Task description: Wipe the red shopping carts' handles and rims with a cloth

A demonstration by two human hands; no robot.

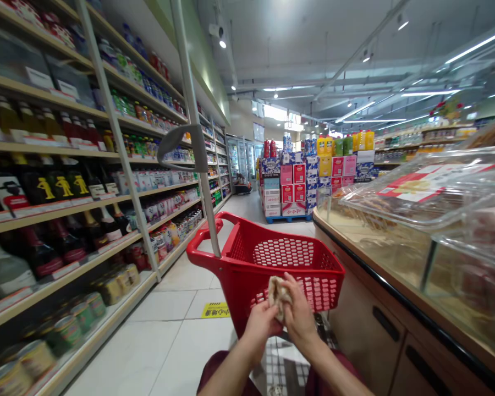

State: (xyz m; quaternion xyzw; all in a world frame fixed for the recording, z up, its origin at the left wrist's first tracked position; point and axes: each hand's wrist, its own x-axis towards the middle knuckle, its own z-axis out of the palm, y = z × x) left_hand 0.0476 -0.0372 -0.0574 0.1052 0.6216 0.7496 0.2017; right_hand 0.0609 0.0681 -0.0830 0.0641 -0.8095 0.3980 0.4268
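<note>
- The left hand is pinching the lower left part of a beige cloth, with its fingers bent and nearly closed.
- The right hand is holding the cloth's right side, fingers partly curled; its full grip is not showing.
- The cloth is sitting bunched between both hands, in front of the near wall of the red shopping cart; whether it is touching the cart, one cannot tell.
- Judging by its folds, the cloth is likely behaving as light, soft and limp, with little risk of slipping or breaking; dampness is not showing.
- The folded edges are probably offering the best pinch points; the thicker middle is suiting a fuller grip.
- Stocked shelves are standing left, a display counter right.
</note>
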